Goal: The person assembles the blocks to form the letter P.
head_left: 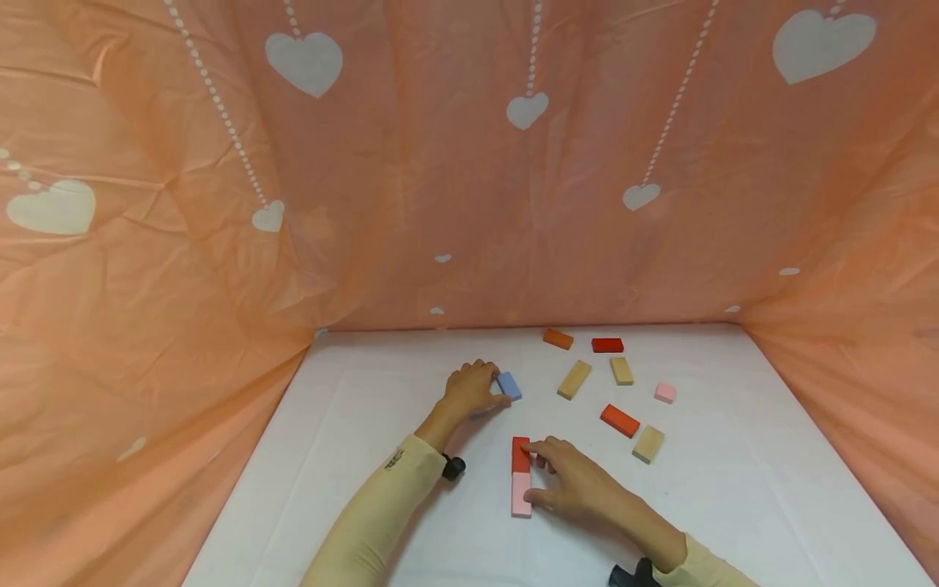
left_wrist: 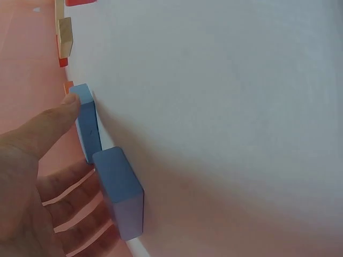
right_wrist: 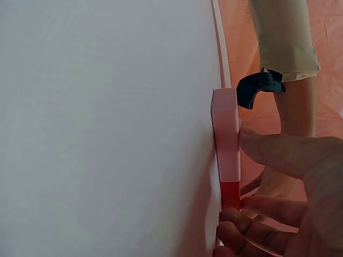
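Observation:
My left hand pinches a blue block between thumb and fingers. In the left wrist view the thumb presses one end of this blue block, with a fingertip at its far end. A second blue block lies beside the lower fingers; my hand mostly hides it in the head view. Nearer the front, a red block and a pink block lie end to end in a line. At their right side is my right hand, its thumb against the pink block and its fingertips at the red one.
Loose blocks lie to the right and back: an orange block, a red block, another red block, a small pink block and several wooden blocks. An orange cloth with hearts encloses the white table.

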A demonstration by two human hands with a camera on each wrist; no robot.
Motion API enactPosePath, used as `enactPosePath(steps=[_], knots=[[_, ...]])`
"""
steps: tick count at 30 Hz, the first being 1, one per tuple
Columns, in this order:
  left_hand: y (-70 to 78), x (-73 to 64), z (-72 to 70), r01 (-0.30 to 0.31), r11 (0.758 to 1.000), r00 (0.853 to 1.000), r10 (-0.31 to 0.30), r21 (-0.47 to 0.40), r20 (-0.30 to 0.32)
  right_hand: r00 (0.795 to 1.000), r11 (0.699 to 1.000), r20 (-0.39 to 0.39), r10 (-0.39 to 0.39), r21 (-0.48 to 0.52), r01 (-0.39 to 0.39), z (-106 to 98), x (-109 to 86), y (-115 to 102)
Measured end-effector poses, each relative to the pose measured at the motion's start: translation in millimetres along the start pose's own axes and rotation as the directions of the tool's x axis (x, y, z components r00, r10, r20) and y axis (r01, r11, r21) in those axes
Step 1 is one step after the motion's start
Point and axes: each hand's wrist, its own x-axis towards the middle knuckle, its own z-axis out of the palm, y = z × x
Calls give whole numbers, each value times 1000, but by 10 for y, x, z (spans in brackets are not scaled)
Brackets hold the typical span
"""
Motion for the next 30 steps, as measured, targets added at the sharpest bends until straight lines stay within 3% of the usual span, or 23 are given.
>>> enactPosePath(steps=[18,30], knots=[[8,10,-5,-22,1000,1000,22,-4,-4,1000,1000,-2,-6,-7,6,28,5,-2],[-4,-53,-71,-69,997,997,70,-24,35,1000,1000,13,6,2,-6,7,8,7]])
